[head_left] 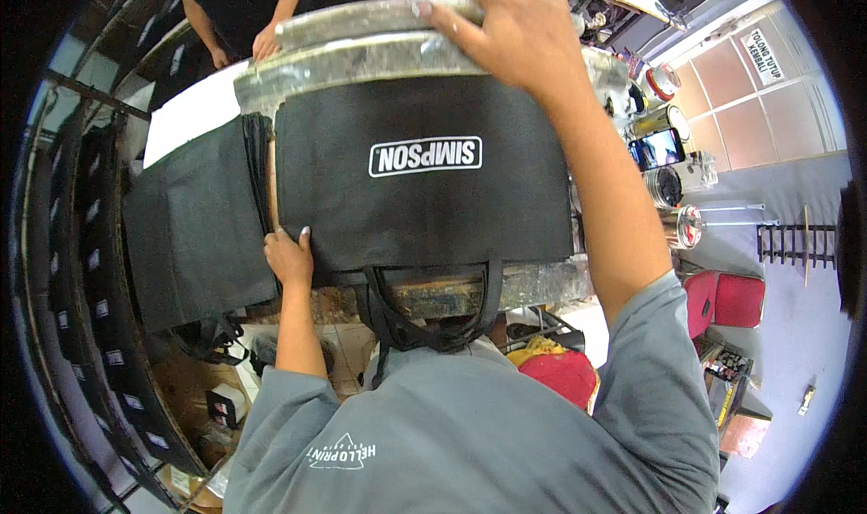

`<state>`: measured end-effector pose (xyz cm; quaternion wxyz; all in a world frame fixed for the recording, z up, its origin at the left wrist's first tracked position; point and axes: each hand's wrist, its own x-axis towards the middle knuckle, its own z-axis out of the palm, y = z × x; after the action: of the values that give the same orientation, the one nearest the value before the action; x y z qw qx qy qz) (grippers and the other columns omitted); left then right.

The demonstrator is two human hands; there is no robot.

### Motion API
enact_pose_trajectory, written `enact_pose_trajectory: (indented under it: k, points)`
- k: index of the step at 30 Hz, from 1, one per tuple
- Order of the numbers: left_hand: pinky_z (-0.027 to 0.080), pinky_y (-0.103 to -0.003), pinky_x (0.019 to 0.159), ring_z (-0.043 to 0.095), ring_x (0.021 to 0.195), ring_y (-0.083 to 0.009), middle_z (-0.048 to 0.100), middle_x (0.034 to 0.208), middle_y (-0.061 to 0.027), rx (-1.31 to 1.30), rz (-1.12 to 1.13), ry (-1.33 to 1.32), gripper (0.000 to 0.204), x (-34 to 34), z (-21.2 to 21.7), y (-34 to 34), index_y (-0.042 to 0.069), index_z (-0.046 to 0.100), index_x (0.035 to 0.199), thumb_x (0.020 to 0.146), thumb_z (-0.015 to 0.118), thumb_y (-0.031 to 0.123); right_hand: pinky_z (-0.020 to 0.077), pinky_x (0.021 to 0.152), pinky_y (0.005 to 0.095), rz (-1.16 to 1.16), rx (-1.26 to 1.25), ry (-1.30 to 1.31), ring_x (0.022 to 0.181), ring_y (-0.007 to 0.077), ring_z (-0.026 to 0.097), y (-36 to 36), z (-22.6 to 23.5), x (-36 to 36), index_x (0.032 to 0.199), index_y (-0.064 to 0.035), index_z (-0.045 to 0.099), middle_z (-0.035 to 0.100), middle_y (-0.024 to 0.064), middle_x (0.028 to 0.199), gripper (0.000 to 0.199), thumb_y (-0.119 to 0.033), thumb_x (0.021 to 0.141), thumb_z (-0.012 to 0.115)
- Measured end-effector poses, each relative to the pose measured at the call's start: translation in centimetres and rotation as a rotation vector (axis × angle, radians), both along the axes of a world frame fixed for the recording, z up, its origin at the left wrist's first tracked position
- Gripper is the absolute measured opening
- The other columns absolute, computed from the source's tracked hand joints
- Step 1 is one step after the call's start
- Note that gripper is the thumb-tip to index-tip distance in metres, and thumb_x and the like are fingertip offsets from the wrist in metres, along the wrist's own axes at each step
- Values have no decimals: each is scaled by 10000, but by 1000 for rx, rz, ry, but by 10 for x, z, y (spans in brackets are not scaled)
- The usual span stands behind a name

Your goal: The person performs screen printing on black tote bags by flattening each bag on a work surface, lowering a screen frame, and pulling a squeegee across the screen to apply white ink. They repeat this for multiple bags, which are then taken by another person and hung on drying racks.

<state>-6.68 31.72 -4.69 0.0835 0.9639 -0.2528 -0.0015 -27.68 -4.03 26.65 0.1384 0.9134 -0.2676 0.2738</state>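
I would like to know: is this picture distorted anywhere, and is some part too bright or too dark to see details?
In the head view, the dark rack at left bows along the rim, and the corners go black; in the head view, the white sheet looks washed out; in the head view, the black bag shows little fabric detail, though its white print is crisp.

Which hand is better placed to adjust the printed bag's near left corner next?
Left, I'd judge: the left hand is beside that corner of the bag; the right hand is away at the pale bar.
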Motion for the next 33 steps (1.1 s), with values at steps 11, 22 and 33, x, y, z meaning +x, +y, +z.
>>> enact_pose_trajectory:
  k: [11,22,33]
  points:
    - [556,-539,763,720,925,-447,753,958,-196,-89,-184,-180,236,0,31,10,39,696,1072,1036,671,272,498,872,528,-22,56,-5,969,348,739,5,-13,-6,1019,-61,781,777,166,968,767,-775,979,504]
    - [533,-310,835,667,902,-142,750,968,-67,-637,-270,107,331,158,207,73,-59,751,1089,964,803,244,512,897,552,-13,76,-8,963,349,756,-13,-4,2,1040,-67,798,783,169,941,821,-810,975,453]
    - [443,-535,1176,565,1385,-373,603,1473,-188,-240,-749,3,579,-33,158,-101,105,609,1470,969,752,358,545,707,479,18,209,94,948,353,720,-35,37,20,974,18,742,742,244,998,815,-747,1004,460]
